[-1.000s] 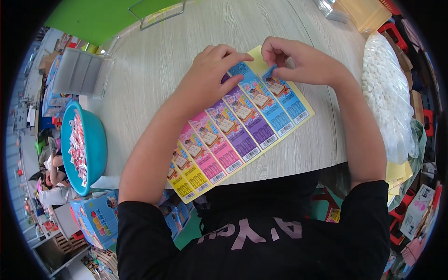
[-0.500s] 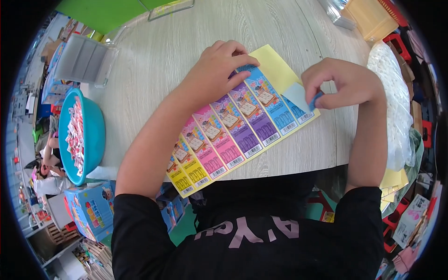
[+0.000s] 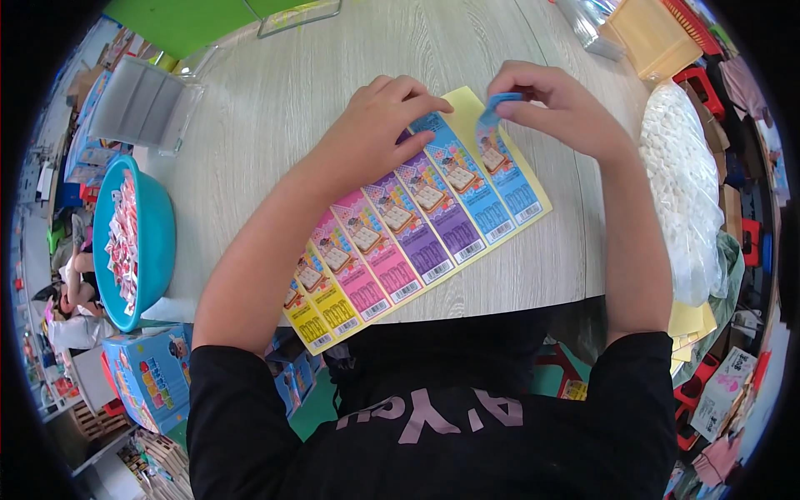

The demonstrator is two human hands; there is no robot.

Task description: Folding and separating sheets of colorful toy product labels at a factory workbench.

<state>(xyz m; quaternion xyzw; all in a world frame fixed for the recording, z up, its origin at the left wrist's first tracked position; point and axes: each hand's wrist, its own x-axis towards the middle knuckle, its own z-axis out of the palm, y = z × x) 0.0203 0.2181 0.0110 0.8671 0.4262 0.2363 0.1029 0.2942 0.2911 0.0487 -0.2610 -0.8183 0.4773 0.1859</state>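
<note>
A sheet of stickers (image 3: pixel 400 242) lies slanted on the table, its long printed strips running from yellow through pink and purple to blue on a pale yellow backing. My left hand (image 3: pixel 387 125) rests on the sheet's far edge, fingers spread, over the tops of the purple and blue strips. At the sheet's far right corner, my right hand (image 3: pixel 550 104) pinches the top end of the rightmost blue sticker (image 3: pixel 500 162). That end is lifted and curled off the backing, while the sticker's lower part lies along the sheet with its print facing up.
At the left stand a teal basin (image 3: pixel 158 242) of small wrapped pieces and a grey plastic box (image 3: pixel 137 100). A clear bag of white pieces (image 3: pixel 679 192) lies at the right edge. A tan tray (image 3: pixel 654 37) is at the far right, a blue carton (image 3: pixel 154 375) below the table's left edge.
My right hand has moved up and away from the sheet's near right corner, taking the sticker's end along. The sticker's folded-over white back no longer shows; its printed face does.
</note>
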